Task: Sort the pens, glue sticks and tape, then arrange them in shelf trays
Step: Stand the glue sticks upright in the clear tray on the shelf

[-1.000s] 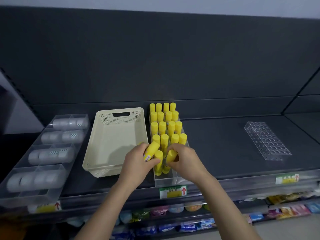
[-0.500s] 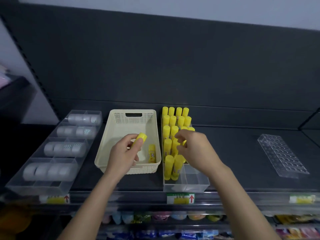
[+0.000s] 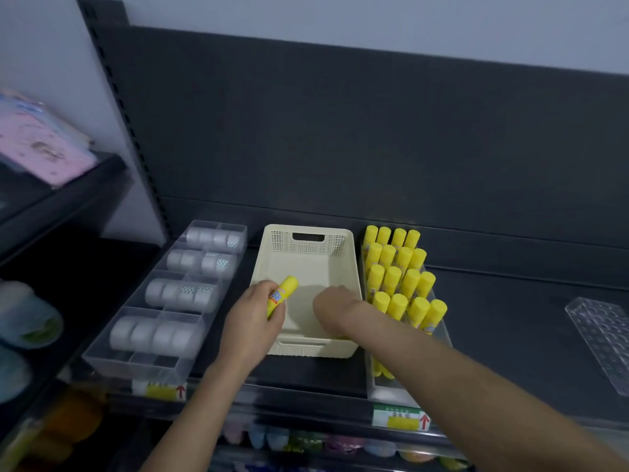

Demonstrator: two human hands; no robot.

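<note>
Left hand (image 3: 250, 323) has its fingers (image 3: 263, 291) wrapped round a single yellow glue stick (image 3: 281, 294), held tilted with the cap pointing up and right, just over the near-left corner of the cream basket (image 3: 289, 243). Right hand (image 3: 335, 306) is reaching down inside the same basket near its right wall. Its fingers point away from the camera, so I honestly can't tell if it has hold of anything.

Right beside the basket, the standing glue sticks (image 3: 400, 277) fill the clear tray (image 3: 384, 391) in neat rows of four, caps up. On the basket's other side, the divided tray (image 3: 136, 366) has tape rolls (image 3: 177, 294) lying in rows. All of this sits on the dark shelf (image 3: 493, 318), and a clear holder with round holes (image 3: 602, 338) is well apart at the far right.
</note>
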